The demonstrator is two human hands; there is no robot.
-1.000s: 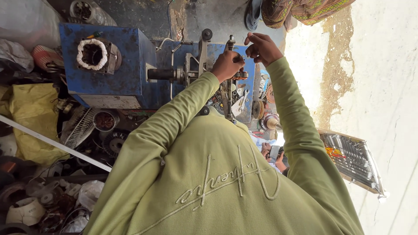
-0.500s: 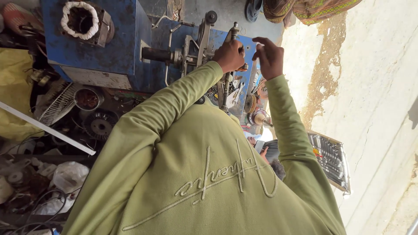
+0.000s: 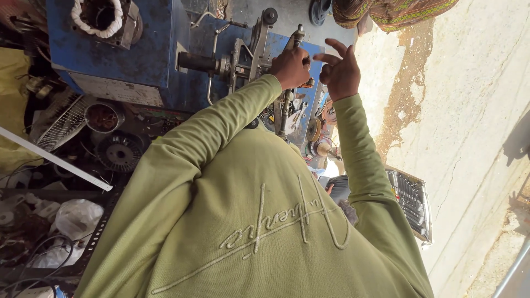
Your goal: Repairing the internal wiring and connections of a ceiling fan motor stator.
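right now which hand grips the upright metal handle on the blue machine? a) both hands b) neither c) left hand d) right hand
c: the left hand is closed round the upright metal handle on the blue machine, while the right hand hangs beside it with fingers spread.

Scuffed blue-painted metal machine (image 3: 110, 49)

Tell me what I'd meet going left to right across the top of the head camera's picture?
White-wound motor coil in the blue metal machine → dark cylindrical shaft → left hand gripping a grey metal lever → right hand, fingers spread → patterned cloth → pale concrete floor.
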